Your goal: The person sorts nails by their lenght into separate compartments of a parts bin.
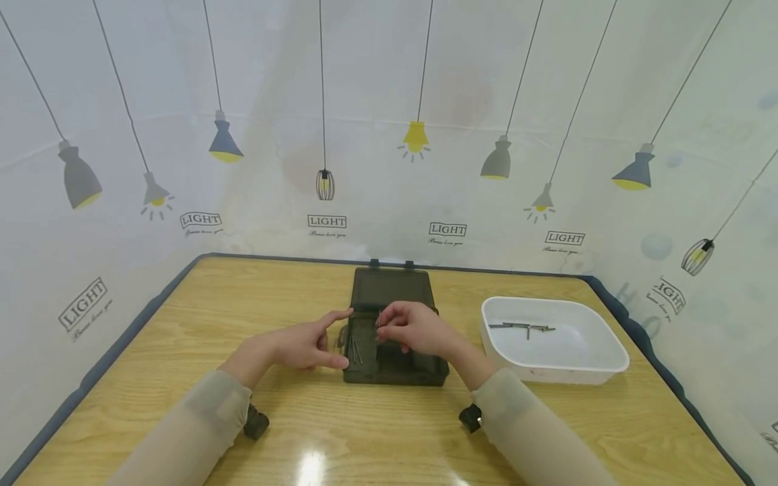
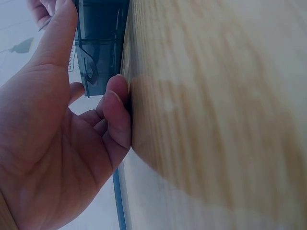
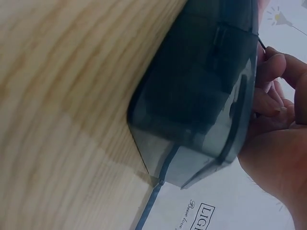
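Note:
A dark translucent plastic box lies on the table with its lid folded back. Above its compartments my right hand pinches a thin metal rod between thumb and fingertips; the rod's dark end also shows in the right wrist view. Several slim metal rods lie in the left compartment. At the box's left side my left hand spreads index finger and thumb by the rim, holding nothing. Its other fingers bend loosely against the tabletop in the left wrist view.
To the right stands a white plastic tray holding several thin metal pieces. Wood-grain tabletop surrounds the box. A cloth backdrop with printed lamps rises behind the table's far edge.

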Demonstrator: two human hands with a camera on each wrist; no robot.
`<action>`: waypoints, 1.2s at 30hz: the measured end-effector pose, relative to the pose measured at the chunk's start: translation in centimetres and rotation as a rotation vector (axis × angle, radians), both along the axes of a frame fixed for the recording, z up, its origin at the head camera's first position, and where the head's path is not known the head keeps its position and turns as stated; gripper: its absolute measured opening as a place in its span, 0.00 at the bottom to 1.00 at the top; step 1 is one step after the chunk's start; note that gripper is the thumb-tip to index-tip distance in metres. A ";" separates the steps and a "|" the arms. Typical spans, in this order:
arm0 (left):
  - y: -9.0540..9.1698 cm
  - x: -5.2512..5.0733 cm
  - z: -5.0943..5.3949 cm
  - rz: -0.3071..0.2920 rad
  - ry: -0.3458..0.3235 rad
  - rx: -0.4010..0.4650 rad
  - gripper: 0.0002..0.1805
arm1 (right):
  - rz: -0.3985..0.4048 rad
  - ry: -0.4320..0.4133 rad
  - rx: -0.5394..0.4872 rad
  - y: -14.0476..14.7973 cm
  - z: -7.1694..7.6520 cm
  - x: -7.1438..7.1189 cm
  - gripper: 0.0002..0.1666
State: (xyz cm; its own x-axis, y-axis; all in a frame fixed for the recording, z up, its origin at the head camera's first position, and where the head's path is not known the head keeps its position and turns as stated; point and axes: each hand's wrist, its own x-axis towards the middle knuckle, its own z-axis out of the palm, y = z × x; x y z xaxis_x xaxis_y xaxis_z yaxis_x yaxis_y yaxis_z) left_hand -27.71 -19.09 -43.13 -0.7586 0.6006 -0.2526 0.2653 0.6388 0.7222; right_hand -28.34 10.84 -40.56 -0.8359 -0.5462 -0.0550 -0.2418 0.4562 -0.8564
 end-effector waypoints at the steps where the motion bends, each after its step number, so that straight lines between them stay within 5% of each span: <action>1: 0.0 0.0 0.0 0.000 -0.002 -0.001 0.59 | 0.001 0.000 0.001 -0.1 0.0 0.0 0.08; 26: 0.1 0.2 0.5 0.013 -0.011 -0.014 0.59 | 0.027 -0.025 0.022 -0.4 -0.1 -0.1 0.16; 36: 0.0 0.1 0.3 0.007 -0.011 -0.011 0.59 | 0.031 0.004 0.004 3.7 0.8 0.0 0.19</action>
State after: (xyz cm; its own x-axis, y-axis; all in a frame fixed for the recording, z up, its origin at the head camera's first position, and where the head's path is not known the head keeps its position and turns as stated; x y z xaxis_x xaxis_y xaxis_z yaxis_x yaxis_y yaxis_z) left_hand -27.62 -19.08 -42.86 -0.7598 0.5926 -0.2674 0.2534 0.6487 0.7176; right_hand -28.29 14.54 -39.74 -0.8187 -0.5717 -0.0540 -0.2593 0.4520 -0.8535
